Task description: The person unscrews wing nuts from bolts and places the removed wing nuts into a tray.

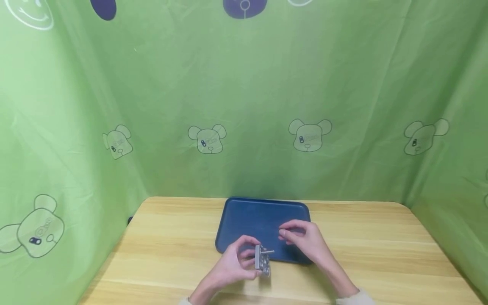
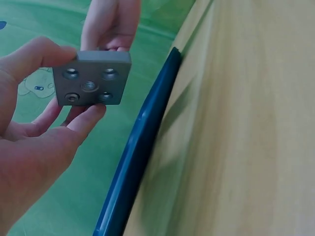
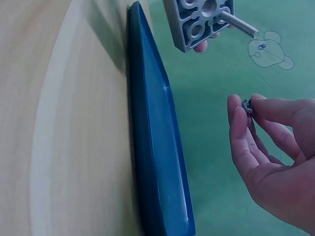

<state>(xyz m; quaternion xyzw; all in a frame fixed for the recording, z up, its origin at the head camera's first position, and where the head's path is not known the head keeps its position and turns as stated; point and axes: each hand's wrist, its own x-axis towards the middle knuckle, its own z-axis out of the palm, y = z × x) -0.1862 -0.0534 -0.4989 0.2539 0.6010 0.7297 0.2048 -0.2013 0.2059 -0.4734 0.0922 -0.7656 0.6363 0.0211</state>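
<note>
My left hand (image 1: 233,263) grips a square grey metal plate (image 2: 89,75) by its edges, thumb on one side and fingers on the other. The plate has a hole near each corner and a threaded one in the centre. Through one corner hole runs a screw (image 3: 240,24), its threaded shank sticking out of the ribbed face. To the right and a little farther off, my right hand (image 1: 305,238) pinches a small metal nut (image 3: 247,105) between thumb and fingertips, apart from the plate. Fingertips cover part of the nut.
Beneath and behind the hands, a blue tray (image 1: 228,224) with a low raised rim lies on the wooden table (image 1: 175,237). Green fabric (image 1: 259,84) printed with bear heads encloses the table at the back and sides.
</note>
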